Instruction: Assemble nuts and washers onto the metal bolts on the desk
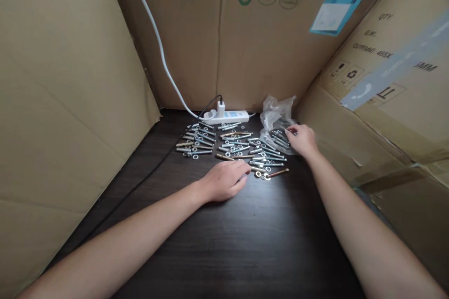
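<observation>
My right hand (303, 139) reaches to the clear plastic bag (275, 111) at the back right. Its thumb and fingers are pinched at the pile of bolts (279, 139) lying on the bag; what they grip is too small to make out. On the table's middle rests my left hand (226, 180), fingers curled together and thumb below, their contents hidden. Just past its fingertips are a metal sleeve (258, 168), a brass-coloured washer (258, 174) and a reddish-gold bolt (278, 173). Rows of silver and gold bolts (269, 165), sleeves and washers (195, 156) spread behind it.
A white power strip (238, 116) with a plugged-in charger (220, 109) stands behind the rows. A black cable (147, 171) runs across the table (252, 243) on the left. Cardboard boxes (189, 46) wall in the back and both sides.
</observation>
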Available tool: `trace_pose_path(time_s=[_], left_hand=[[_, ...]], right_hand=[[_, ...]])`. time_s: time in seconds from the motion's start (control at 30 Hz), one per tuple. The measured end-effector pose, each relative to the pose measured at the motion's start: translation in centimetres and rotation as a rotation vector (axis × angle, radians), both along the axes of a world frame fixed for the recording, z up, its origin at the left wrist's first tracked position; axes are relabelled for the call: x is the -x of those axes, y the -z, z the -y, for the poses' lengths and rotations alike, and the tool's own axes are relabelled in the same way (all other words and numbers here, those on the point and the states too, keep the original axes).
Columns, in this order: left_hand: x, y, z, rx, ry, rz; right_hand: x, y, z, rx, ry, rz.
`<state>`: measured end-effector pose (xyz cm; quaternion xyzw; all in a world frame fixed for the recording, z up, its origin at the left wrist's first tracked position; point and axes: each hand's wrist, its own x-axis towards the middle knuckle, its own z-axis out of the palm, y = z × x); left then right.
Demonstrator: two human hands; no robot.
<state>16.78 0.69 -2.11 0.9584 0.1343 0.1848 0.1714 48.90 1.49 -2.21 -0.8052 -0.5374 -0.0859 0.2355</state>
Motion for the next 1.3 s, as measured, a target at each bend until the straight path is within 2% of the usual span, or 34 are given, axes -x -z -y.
trace_pose_path(time_s=[0.1,0.17,0.23,0.27,0.33,0.4,0.5,0.63,0.97,1.17,1.3], left_hand=[[-0.2,0.3,-0.3,-0.050,-0.041,0.004],[-0.2,0.6,-0.4,-0.054,-0.048,0.009],[-0.3,0.8,-0.5,-0.049,-0.044,0.015],[-0.3,0.9,-0.5,-0.047,-0.043,0.017],[-0.3,1.1,-0.5,-0.045,-0.051,0.013],[-0.4,1.2,-0.5,-0.049,-0.072,-0.002],[-0.7,1.3,-0.2,-0.070,-0.099,-0.043],[-1.0,1.2,0.0,-0.104,-0.115,-0.088],[-1.8,1.3,-0.2,-0.125,-0.168,-0.079],[-1.5,0.7,-0.4,-0.072,-0.280,0.162],[-1.1,0.5,-0.4,-0.044,-0.301,0.297]], right_hand=[[0.8,-0.8,1.6,-0.013,-0.039,-0.004],[1.7,-1.6,3.5,0.038,-0.196,-0.095],[2.6,-2.3,5.6,0.233,-0.406,-0.231],[3.0,-2.5,6.6,0.332,-0.461,-0.262],[3.7,-2.6,8.2,0.407,-0.467,-0.234],[4.3,-2.3,8.9,0.416,-0.447,-0.140],[4.9,-1.9,9.0,0.460,-0.440,-0.051],[5.7,-1.8,8.6,0.514,-0.441,-0.051],[6.2,-2.1,8.8,0.374,-0.466,-0.071],[7.5,-2.0,8.4,0.131,-0.414,-0.116],[7.8,-1.6,8.2,0.131,-0.413,-0.137]])
